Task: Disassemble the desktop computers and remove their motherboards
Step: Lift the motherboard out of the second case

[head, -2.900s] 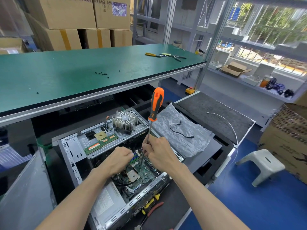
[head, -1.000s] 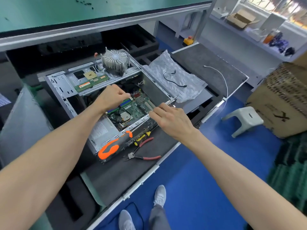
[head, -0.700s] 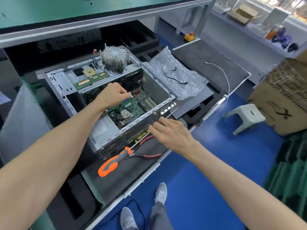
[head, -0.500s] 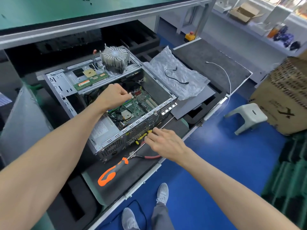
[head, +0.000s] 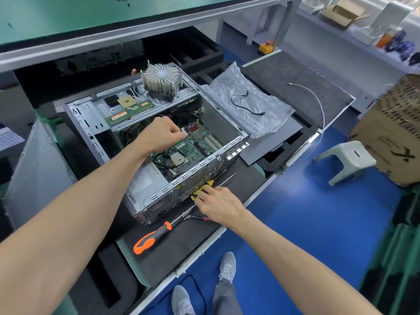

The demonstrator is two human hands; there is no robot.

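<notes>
Dark foam-topped bench (head: 181, 244) carries the open silver steel computer case (head: 159, 196), its green motherboard (head: 193, 148) inside at twelve o'clock of the right hand (head: 219, 204), whose grip closes on yellow-handled pliers (head: 200, 189) while the left hand (head: 160, 135) pinches a connector; lift the pliers clear before tugging cables.

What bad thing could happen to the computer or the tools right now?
1. The heatsink sits loose on the top edge of the open case; a bump might topple it.
2. The orange screwdriver lies near the bench edge and might roll off.
3. The left hand pinches something above the motherboard; tugging could damage it.
</notes>
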